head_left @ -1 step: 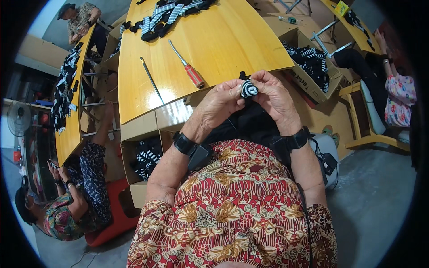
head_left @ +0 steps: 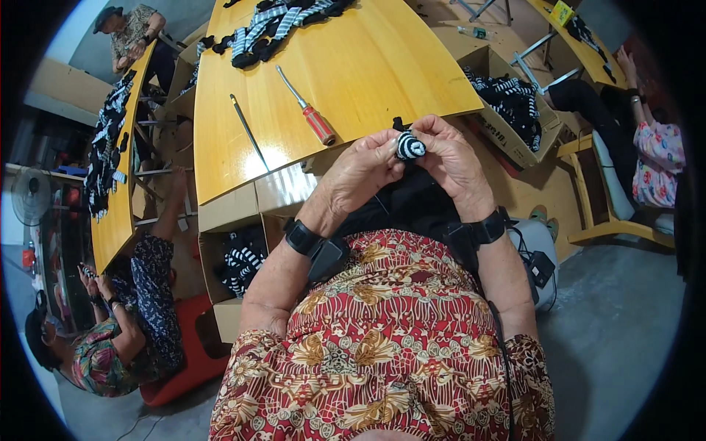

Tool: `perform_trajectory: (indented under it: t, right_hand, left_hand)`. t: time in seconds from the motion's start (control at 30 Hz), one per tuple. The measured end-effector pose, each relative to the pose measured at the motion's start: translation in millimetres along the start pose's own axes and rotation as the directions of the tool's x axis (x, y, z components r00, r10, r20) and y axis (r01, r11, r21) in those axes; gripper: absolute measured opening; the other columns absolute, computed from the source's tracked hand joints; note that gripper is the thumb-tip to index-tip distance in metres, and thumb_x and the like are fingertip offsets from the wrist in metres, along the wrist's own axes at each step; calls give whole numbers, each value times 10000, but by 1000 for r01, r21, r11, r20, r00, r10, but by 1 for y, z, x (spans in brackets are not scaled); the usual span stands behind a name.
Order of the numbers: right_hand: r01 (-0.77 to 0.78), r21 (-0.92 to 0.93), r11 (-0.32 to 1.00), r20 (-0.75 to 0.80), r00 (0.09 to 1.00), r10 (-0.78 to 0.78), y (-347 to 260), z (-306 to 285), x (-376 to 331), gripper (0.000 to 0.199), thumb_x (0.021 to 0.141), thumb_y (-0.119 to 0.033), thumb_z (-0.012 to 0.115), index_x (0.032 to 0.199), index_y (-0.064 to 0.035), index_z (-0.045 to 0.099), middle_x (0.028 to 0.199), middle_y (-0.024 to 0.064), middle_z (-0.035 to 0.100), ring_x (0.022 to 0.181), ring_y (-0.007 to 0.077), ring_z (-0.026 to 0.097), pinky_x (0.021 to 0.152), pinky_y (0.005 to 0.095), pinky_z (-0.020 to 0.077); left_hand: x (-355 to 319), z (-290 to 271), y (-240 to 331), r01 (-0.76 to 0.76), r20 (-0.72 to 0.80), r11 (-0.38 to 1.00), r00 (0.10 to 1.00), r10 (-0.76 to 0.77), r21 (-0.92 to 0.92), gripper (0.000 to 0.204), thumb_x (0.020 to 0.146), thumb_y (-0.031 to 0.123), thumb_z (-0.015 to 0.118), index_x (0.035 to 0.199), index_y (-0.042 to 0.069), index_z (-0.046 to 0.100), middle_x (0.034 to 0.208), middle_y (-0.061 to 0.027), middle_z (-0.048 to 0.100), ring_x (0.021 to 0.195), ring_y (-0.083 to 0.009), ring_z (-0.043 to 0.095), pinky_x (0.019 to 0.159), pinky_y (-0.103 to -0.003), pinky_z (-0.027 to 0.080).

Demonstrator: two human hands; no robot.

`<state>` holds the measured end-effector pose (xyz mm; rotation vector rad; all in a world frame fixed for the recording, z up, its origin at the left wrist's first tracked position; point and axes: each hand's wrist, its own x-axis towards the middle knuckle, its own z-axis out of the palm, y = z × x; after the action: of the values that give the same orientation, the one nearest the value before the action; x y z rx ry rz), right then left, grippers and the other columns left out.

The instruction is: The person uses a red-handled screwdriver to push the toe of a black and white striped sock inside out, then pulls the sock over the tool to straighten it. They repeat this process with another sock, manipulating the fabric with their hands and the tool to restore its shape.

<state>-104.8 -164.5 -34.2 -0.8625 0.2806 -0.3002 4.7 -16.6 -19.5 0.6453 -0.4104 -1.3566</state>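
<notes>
Tabletop [head_left: 382, 73] fills the upper centre, its near edge just beyond the hands; yellow wood stretches between screwdriver [head_left: 318, 123] and right-hand edge. At centre, left hand [head_left: 364, 165] and right hand [head_left: 452, 158] pinch one striped knit piece [head_left: 410, 147], fingertips closed on it (its coiled end shows). Two tools lie upper left of centre: one screwdriver, one thin rod [head_left: 250, 133].

- Left hand [head_left: 371, 163] raised, palm turned inward, curled in a pinch
- Right hand [head_left: 450, 153] just beside it, likewise pinching
- Both forearms [head_left: 278, 273] angle inward and forward, elbows [head_left: 263, 317] bent
- Exact finger placement is partly hidden and hard to tell
</notes>
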Motion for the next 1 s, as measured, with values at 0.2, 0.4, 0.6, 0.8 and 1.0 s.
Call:
perform_trajectory:
  t: [0.2,0.4,0.6,0.8,1.0]
  right_hand:
    - [156,-418,895,-63,978,-200,-4,4,-3,33,878,-68,634,895,-80,609,804,-28,609,740,38,556,683,196,457]
    - [257,-327,909,-90,949,-301,-1,24,-4,37,875,-60,634,883,-52,599,790,-27,592,737,44,543,681,197,442]
    - [252,-338,907,-34,960,-279,-2,23,-4,46,883,-99,643,875,-75,605,783,-44,582,670,32,494,596,182,386]
    - [160,-68,985,-97,981,-166,1,13,5,36,885,-102,645,888,-87,612,790,-44,596,667,20,517,589,166,413]
    - [167,-97,981,-63,983,-174,3,16,7,43,881,-99,654,894,-94,613,792,-49,601,679,12,528,597,152,420]
  left_hand:
    - [3,-6,-3,-79,-284,875,929,239,478,129,916,203,635,939,80,607,810,41,601,692,-44,535,624,-178,430]
    - [12,-5,-8,-149,-313,770,854,417,620,78,923,143,615,909,66,609,802,30,611,726,-37,564,644,-185,466]
    - [10,8,1,-289,-325,903,861,390,319,49,925,115,608,944,80,580,816,23,596,698,-30,552,617,-174,455]
    - [15,-3,-8,-246,-136,969,959,248,30,81,946,132,579,995,70,562,853,16,586,546,-29,420,515,-165,377]
    - [6,-8,3,-235,-87,954,963,254,186,70,933,124,601,972,92,553,836,29,568,561,-35,421,495,-165,337]
